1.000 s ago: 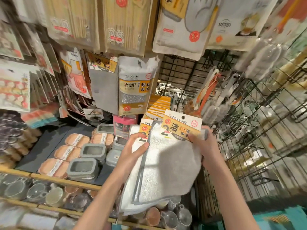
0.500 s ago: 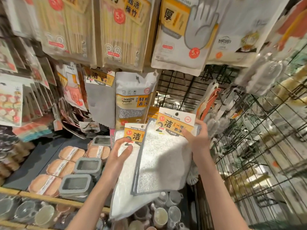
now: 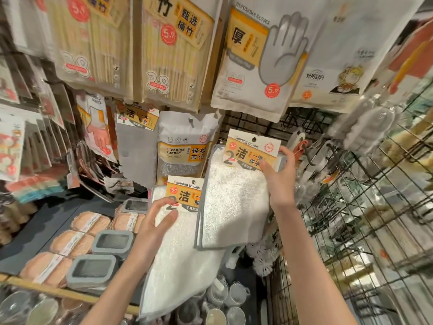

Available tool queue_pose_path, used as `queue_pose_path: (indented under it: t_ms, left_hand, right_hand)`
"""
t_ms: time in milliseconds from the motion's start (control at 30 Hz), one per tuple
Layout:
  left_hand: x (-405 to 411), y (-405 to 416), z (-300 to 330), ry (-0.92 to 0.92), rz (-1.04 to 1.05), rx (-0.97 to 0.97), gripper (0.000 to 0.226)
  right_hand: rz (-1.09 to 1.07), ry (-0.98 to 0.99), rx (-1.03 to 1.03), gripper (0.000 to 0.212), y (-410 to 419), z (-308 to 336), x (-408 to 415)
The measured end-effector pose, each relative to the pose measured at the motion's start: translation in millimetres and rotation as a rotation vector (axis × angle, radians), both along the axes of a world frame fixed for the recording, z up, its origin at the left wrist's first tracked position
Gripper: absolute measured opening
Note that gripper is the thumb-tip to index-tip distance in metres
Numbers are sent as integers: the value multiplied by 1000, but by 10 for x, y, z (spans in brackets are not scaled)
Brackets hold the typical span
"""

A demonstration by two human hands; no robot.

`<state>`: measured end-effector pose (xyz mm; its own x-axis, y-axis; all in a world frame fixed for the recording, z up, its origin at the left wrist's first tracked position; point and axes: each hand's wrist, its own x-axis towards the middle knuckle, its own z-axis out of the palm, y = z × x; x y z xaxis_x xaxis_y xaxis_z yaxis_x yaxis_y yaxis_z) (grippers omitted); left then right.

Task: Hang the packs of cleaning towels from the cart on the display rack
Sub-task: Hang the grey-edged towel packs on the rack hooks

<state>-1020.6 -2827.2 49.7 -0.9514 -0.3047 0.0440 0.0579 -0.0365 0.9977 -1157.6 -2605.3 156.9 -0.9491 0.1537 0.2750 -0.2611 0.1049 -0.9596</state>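
Observation:
Two packs of white cleaning towels with grey borders and orange header cards are in my hands. My right hand [image 3: 278, 177] grips the upper pack [image 3: 234, 198] by the right side of its card, raised against the black wire display rack [image 3: 262, 129]; the card's hang hole sits near a hook there. My left hand [image 3: 154, 221] holds the lower pack [image 3: 182, 249], thumb on its front below the card. The upper pack overlaps the lower pack's right edge. The cart is out of view.
A cleaning sponge pack [image 3: 185, 146] and a grey cloth pack [image 3: 137, 146] hang just left of the towels. Chopstick packs [image 3: 173, 50] and disposable gloves [image 3: 260, 57] hang above. Below sit grey-lidded boxes [image 3: 112, 242] and sponges. Bottle brushes and wire baskets [image 3: 365, 207] stand at right.
Both hands have risen toward the rack. The two packs, first held together, have come apart: the right hand lifted its pack higher and rightward while the left keeps the other pack lower.

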Motion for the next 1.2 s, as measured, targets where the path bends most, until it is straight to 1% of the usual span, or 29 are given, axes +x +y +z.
queue_pose_path:
  t_ms: [100, 167, 267, 400, 467, 600, 667, 800, 967, 1200]
  left_hand:
    - [18, -4, 10, 3, 5, -14, 19]
    - [27, -4, 17, 17, 7, -21, 18]
    - [46, -2, 34, 25, 9, -34, 24]
    - [62, -1, 63, 23, 9, -33, 19]
    - [64, 1, 64, 30, 14, -35, 21]
    - [84, 3, 78, 29, 19, -33, 20]
    - [91, -3, 82, 31, 21, -28, 23]
    - [106, -11, 93, 33, 8, -14, 19]
    - [112, -6, 95, 37, 16, -17, 20]
    - [134, -28, 87, 36, 23, -26, 19]
  right_hand:
    - [2, 20, -16, 44, -28, -1, -36]
    - [-10, 38, -31, 48, -38, -16, -25]
    - [-26, 62, -31, 51, -32, -22, -3]
    - [-23, 59, -84, 49, -15, 28, -35]
    - [-45, 66, -88, 48, -19, 26, -47]
    - [-105, 123, -67, 55, -49, -31, -69]
    - [-85, 135, -29, 51, -56, -41, -101]
    - [-39, 124, 86, 31, -55, -33, -233]
    - [-68, 65, 96, 27, -80, 22, -469]
    - [-15, -38, 124, 29, -59, 136, -712]
